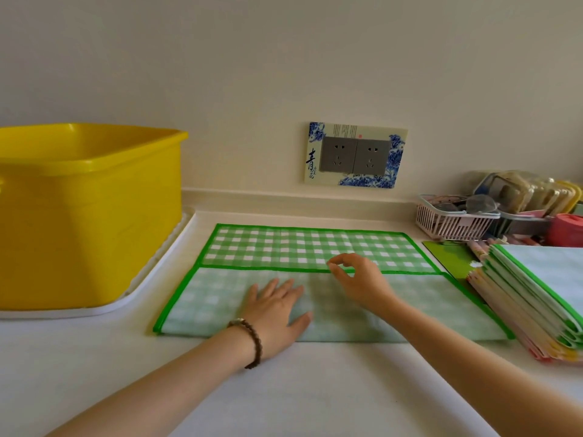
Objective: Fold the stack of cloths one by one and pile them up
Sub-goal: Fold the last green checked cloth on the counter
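A green checked cloth point(293, 247) with a bright green border lies flat on the white counter, its near part folded up over itself so the paler back side faces up. My left hand point(277, 307) presses flat on that folded part, fingers spread. My right hand point(356, 279) hovers over the folded edge near the middle, thumb and forefinger curled close together with nothing clearly between them. A stack of cloths point(533, 298) lies at the right, its layered edges toward me.
A yellow plastic tub point(94, 197) stands on a white tray point(151, 279) at the left. A double wall socket point(355, 156) is behind the cloth. At the back right sit a pink-white basket point(454, 223) and several containers. A green card point(451, 253) lies beside the stack.
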